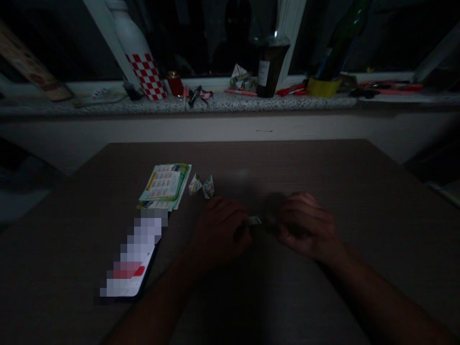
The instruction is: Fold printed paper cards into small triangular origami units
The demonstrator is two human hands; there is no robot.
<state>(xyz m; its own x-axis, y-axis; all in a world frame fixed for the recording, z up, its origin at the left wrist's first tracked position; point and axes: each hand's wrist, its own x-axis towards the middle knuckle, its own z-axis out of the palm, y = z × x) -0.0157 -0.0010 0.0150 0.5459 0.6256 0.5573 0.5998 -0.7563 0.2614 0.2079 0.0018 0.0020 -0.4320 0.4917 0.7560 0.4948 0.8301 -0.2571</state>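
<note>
Dim brown wooden table (323, 167): a small pale folded paper piece (255, 220) sits between both hands, pinched by the curled left hand (221, 230); the curled right hand (309, 225) rests just beside it, grip unclear.

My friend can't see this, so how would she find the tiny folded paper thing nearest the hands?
Find the brown wooden table. Left of its middle lies a stack of green-and-white printed paper sheets, with two small pointed folded paper shapes beside it. The right-hand shape is yours, farther from the stack than the left-hand shape and nearest the left hand.
</note>
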